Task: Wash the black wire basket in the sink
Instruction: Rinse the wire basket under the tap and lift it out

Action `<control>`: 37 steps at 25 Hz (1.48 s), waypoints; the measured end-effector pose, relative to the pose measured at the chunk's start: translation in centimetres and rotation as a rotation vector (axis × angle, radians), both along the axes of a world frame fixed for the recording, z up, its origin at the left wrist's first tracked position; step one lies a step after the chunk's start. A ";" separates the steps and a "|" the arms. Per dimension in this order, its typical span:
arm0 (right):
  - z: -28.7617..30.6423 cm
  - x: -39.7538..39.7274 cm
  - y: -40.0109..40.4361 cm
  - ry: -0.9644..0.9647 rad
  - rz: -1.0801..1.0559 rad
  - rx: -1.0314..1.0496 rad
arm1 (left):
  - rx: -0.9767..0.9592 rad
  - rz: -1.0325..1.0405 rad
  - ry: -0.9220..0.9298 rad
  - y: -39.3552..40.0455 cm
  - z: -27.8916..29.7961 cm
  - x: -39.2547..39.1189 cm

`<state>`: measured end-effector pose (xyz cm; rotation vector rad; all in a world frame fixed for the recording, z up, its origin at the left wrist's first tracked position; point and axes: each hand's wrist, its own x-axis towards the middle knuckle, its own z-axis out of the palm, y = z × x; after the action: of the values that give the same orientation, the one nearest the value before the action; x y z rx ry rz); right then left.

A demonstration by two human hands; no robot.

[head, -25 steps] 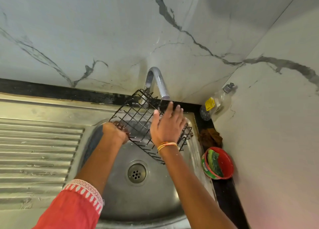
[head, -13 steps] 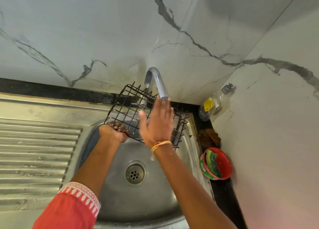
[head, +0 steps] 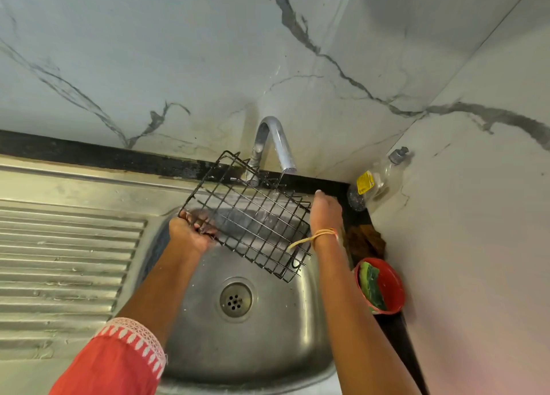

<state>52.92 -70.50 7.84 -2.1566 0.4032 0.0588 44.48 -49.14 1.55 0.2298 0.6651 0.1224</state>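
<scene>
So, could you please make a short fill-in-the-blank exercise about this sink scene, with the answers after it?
1. The left hand grips the black wire basket at its ____ edge.
2. Water from the tap falls onto the ____.
3. The green scrub pad sits in a ____ bowl to the right of the sink.
4. The right hand is at the basket's ____ side.

Missing words: left; basket; red; right
</scene>
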 end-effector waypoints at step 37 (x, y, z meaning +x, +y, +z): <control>-5.5 -1.1 -2.3 -0.095 -0.439 0.889 | 0.424 -0.597 0.105 0.1 1.5 -4.4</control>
<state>51.83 -72.78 2.31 -1.1661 0.6396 -0.0978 40.06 -49.09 3.01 0.8356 0.6447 -0.3284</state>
